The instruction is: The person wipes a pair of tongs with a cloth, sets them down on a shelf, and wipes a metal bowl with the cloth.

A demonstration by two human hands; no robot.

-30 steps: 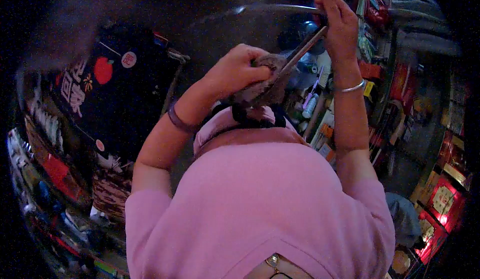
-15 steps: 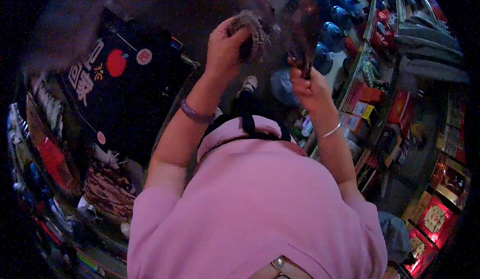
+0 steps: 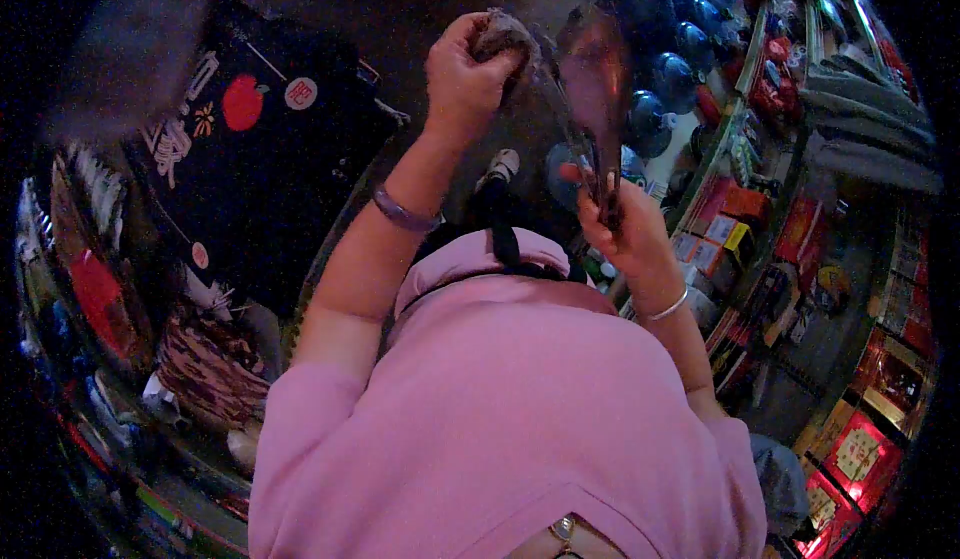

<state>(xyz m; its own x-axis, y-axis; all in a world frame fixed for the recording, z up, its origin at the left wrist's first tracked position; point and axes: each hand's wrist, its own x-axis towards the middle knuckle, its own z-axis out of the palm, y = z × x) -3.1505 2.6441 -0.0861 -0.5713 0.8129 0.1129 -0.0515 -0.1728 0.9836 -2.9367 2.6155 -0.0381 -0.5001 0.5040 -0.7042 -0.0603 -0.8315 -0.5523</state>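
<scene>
My left hand [image 3: 468, 84] is closed around a crumpled greyish rag [image 3: 505, 34], its fingers curled over the top. From there a thin, pale edge runs down to the right, close to what the other hand holds; whether they touch I cannot tell. My right hand [image 3: 625, 229] grips the narrow lower end of a long dark tool [image 3: 595, 74]. Its upper part is broad, reddish-brown and blurred, so its kind is unclear. A purple bangle circles my left wrist, and a silver one my right.
At the left hangs a dark cloth [image 3: 270, 179] with a red apple print. Round blue containers [image 3: 672, 79] line the upper right. Shelves with boxes [image 3: 745, 204] and red gift packs [image 3: 860, 449] run down the right. A shoe [image 3: 503, 166] shows on the floor.
My right hand and the dark tool have come lower and closer to my body. The rag in my left hand has moved up slightly and looks more bunched. The view has shifted a little.
</scene>
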